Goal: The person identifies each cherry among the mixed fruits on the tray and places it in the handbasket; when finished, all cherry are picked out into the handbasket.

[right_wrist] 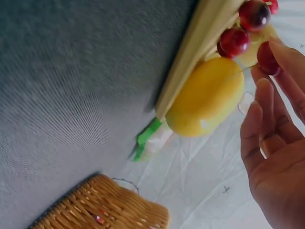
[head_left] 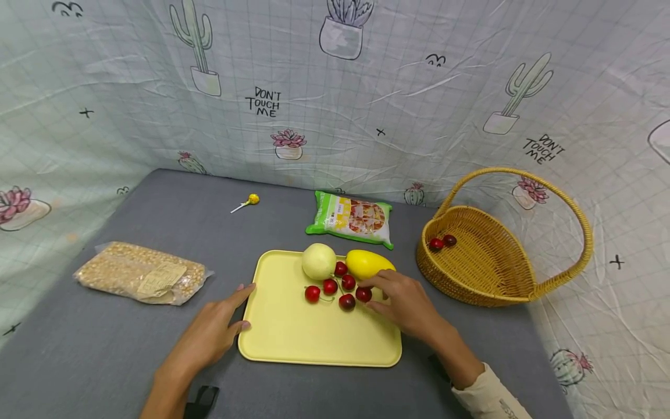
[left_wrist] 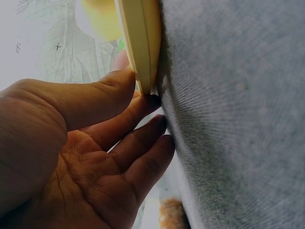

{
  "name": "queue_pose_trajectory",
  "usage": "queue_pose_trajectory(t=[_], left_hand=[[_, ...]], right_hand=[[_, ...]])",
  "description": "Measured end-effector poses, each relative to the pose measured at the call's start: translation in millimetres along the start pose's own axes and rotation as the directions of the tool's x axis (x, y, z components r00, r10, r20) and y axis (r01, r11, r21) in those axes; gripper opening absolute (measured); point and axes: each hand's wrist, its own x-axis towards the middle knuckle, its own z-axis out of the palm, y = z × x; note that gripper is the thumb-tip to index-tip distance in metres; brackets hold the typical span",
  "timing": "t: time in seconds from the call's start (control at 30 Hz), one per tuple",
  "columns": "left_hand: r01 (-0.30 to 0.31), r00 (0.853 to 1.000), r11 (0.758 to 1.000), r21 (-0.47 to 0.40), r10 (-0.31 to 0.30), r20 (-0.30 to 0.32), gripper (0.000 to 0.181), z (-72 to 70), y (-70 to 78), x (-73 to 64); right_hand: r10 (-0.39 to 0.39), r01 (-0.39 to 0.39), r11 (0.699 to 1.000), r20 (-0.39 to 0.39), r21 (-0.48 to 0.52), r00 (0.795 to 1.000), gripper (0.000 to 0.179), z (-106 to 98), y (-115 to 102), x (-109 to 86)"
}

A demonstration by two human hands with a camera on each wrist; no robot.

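Observation:
My right hand (head_left: 403, 299) pinches a dark red cherry (right_wrist: 268, 58) between thumb and fingertips, over the right part of a yellow tray (head_left: 293, 343). Several other cherries (head_left: 312, 294) with stems lie on the tray. Behind them sit a round pale green fruit (head_left: 319, 262) and a smooth yellow fruit (head_left: 367, 263), perhaps a mango. At the tray's left edge is my left hand (head_left: 211, 329), its thumb and index finger touching the rim. The left wrist view shows the thumb against the tray's side (left_wrist: 138, 43) and the other fingertips near the cloth.
A wicker basket (head_left: 473, 294) with a tall handle stands to the right, two cherries (head_left: 437, 244) inside. Behind the tray lies a green-edged food packet (head_left: 361, 219). A lollipop (head_left: 253, 199) is at the back left, a bag of corn kernels (head_left: 138, 270) at the left.

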Motion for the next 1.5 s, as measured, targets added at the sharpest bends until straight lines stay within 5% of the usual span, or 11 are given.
queue_pose_trajectory(t=[0.23, 0.57, 1.03, 1.5], left_hand=[[-0.003, 1.000, 1.000, 0.009, 0.003, 0.001, 0.075, -0.4, -0.5, -0.2], [-0.005, 1.000, 1.000, 0.013, 0.005, 0.005, 0.075, -0.3, 0.0, -0.1], [-0.009, 1.000, 1.000, 0.007, 0.009, 0.001, 0.075, -1.1, 0.3, 0.6], [0.007, 1.000, 1.000, 0.003, -0.007, 0.027, 0.075, -2.2, 1.4, 1.5]], right_hand=[[-0.008, 0.011, 1.000, -0.164, 0.019, 0.986, 0.043, -7, 6, 1.8], [0.019, -0.020, 1.000, -0.342, 0.001, 0.940, 0.045, -22, 26, 5.1], [0.141, -0.143, 0.989, -0.531, 0.038, 0.835, 0.044, -40, 70, 3.0], [0.254, -0.263, 0.962, -0.617, 0.078, 0.745, 0.038, -55, 105, -7.4]])
